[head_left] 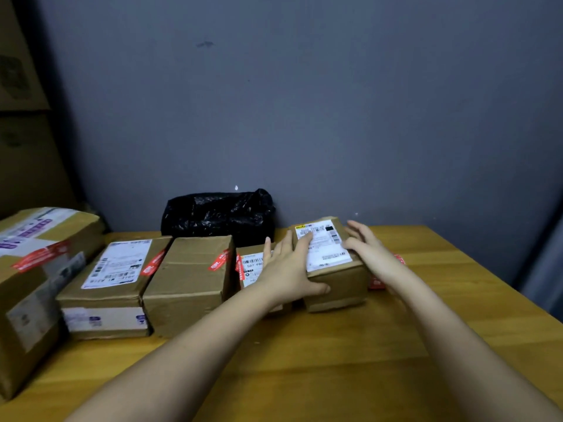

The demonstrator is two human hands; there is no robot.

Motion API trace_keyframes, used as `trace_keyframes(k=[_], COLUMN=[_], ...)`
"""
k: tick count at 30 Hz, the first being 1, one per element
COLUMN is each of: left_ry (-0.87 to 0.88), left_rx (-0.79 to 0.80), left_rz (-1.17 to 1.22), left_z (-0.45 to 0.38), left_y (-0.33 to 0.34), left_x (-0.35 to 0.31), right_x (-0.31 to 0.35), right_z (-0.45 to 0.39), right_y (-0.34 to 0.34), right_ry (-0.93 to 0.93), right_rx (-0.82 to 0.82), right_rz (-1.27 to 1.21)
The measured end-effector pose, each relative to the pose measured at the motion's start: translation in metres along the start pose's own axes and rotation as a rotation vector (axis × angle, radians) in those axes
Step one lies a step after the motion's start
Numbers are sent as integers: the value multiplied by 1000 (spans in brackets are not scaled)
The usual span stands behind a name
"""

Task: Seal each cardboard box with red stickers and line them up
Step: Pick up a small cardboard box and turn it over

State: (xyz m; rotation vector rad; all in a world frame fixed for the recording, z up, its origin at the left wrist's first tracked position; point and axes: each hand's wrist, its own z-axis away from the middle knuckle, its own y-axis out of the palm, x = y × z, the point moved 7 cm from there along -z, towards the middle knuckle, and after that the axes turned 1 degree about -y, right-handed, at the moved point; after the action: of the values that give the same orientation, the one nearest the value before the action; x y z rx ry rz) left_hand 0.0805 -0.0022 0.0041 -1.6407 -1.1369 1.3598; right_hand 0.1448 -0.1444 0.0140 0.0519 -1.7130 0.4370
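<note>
So the lining-up step looks to be in hand here. A small cardboard box (330, 266) with a white shipping label on top is held near the back edge of the table (304, 360), right of the middle, at the right end of a row. The left hand (289, 269) is laid over the box's left side, fingers spread fairly straight across the top and the thumb hooked round the near left corner. The right hand (370, 248) is placed against the right side, fingers relaxed and open, more of a flat press than a grab.

Four other boxes are lined up toward the left edge: a low box (253, 266) just beside the held one and partly hidden by the left hand, then a plain box (189, 278), a labelled box (112, 284), and a big box (39, 284) at the left edge. Red stickers (217, 260) can be seen on all four. A bit of red (377, 283) is visible behind the right wrist, but whether it's stuck to the held box can't be told.

Next move, probably: the box gets slid left until it's snug against the low one, front faces squared up. A black plastic bag (217, 213) is parked by the back edge.
</note>
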Motion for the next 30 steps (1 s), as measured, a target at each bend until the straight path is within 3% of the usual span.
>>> trace_keyframes(k=[8,13,24,30], left_ry=[78,-2,-176,-121], left_rx=[-98,-121,-193,16], left_rz=[248,664,1045,1429], left_z=[2,-3,-1,8], left_y=[-22,-25,-42,-38], left_x=[-10,-7,-5,0], right_x=[30,47,91,100], right_z=[11,25,60,62], right_y=[-10,-3,20,-8], right_ry=[-283,-410,-673,-701], right_rx=[12,-1,-27,-220], right_rz=[-92,-24,379,56])
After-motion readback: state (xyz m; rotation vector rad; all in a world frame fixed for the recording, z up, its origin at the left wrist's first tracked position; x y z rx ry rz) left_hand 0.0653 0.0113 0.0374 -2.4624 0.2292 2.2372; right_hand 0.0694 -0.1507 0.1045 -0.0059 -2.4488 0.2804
